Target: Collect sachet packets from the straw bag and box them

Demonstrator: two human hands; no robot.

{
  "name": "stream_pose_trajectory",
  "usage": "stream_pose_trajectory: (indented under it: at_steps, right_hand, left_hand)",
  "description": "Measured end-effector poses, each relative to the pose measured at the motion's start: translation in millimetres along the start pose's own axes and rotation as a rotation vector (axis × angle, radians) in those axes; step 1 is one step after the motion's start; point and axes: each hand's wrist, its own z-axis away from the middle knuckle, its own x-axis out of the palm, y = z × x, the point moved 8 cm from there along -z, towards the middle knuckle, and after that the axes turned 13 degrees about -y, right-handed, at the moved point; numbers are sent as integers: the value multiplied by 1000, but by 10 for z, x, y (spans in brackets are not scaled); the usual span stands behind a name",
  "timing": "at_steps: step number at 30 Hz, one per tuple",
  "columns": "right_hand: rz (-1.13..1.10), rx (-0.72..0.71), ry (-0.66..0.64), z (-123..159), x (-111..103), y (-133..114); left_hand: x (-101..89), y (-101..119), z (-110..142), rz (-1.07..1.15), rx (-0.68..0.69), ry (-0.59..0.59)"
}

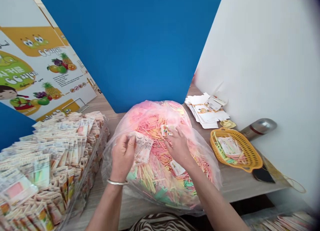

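Observation:
My left hand (123,152), with a bangle on its wrist, is closed on several small printed packets (143,151) fanned out between thumb and fingers. Beneath both hands is a large clear plastic bag (115,137), its mouth open, full of thin pink, yellow and green sticks (160,147). My right hand (178,146) is over the sticks with its fingers apart. At its fingertips lies a small packet with a colourful picture (165,130); whether they touch it I cannot tell. Another white packet (177,167) rests on the sticks, partly under my right wrist.
On the left, a clear bag (85,171) holds packed rows of filled packets (55,151). A yellow basket (255,157) with packets and sticks stands right, beside a metal cylinder (260,129) and flattened white cartons (207,111). A blue panel (155,51) rises behind; a printed carton (50,64) stands back left.

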Motion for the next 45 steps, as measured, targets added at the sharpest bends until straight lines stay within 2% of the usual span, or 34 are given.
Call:
stream_pose_trajectory:
  at_steps: [2, 5, 8, 12, 18, 21, 25, 27, 28, 30, 31, 33, 35, 36, 38, 40, 42, 43, 45]
  right_hand:
    - [147, 19, -74, -328, 267, -41]
    - [288, -1, -161, -723, 650, -93]
    - [390, -2, -209, -935, 937, -81]
    - [454, 14, -228, -978, 1107, -21]
    - [446, 98, -175, -884, 1078, 137]
    - [391, 91, -168, -823, 979, 137]
    - [198, 111, -35, -647, 526, 83]
    - [6, 129, 26, -487, 262, 78]
    - [-133, 133, 27, -396, 168, 81]
    - [-475, 92, -32, -208, 80, 48]
    - [-635, 63, -69, -114, 68, 13]
    - [-860, 17, -108, 61, 71, -53]
    - [-965, 21, -65, 205, 87, -53]
    - [-1006, 37, -19, 265, 100, -24]
    - [-1074, 74, 106, 376, 116, 72]
    - [-1045, 86, 234, 485, 86, 164]
    - [-860, 55, 345, 597, -17, 195]
    - [-745, 35, 385, 651, -74, 189]
    - [-561, 11, 443, 750, -157, 179]
  left_hand:
    - [-71, -234, -158, -130, -34, 9]
    - [105, -467, -347, -213, 11, -82]
    - [272, -530, -400, -220, 62, -114]
    - [334, -493, -366, -234, 60, -121]
    - [430, -407, -348, -289, 94, -142]
    - [401, -385, -333, -343, 93, -93]
    - [207, -162, -195, -340, 202, 103]
    - [151, 8, -90, -208, 275, 171]
    - [164, 80, -52, -109, 287, 168]
    - [307, 175, -24, 128, 237, 71]
    - [440, 205, -20, 253, 184, -12]
    - [790, 265, 8, 479, 75, -212]
    - [1147, 349, 83, 697, 12, -384]
    - [1287, 379, 129, 814, -15, -416]
    - [1512, 368, 232, 1073, -129, -390]
    - [1754, 341, 372, 1324, -316, -395]
    - [1979, 392, 521, 1517, -486, -492]
    - [2050, 435, 575, 1586, -534, -538]
    - [2108, 491, 626, 1671, -574, -557]
